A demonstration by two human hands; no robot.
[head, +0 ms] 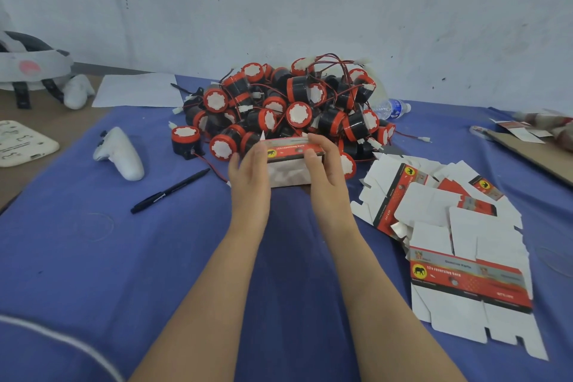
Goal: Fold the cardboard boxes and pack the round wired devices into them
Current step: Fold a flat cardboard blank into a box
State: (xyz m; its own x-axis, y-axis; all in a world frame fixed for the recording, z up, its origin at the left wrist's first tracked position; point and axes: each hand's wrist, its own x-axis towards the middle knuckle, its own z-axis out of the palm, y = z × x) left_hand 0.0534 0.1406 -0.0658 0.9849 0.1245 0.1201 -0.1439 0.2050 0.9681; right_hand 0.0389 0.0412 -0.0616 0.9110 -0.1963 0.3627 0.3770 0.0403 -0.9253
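Observation:
A small red, grey and white cardboard box stands on the blue cloth at the centre, partly folded. My left hand grips its left end and my right hand grips its right end, fingers curled over the top. Right behind it lies a big pile of round black and red wired devices with white faces and red-black leads. One device stands apart at the pile's left. A heap of flat unfolded boxes lies to the right of my right arm.
A black pen and a white controller lie left of the box. A plastic bottle lies behind the pile. White paper, a headset and a cream tray are at the left, a cardboard sheet at the far right.

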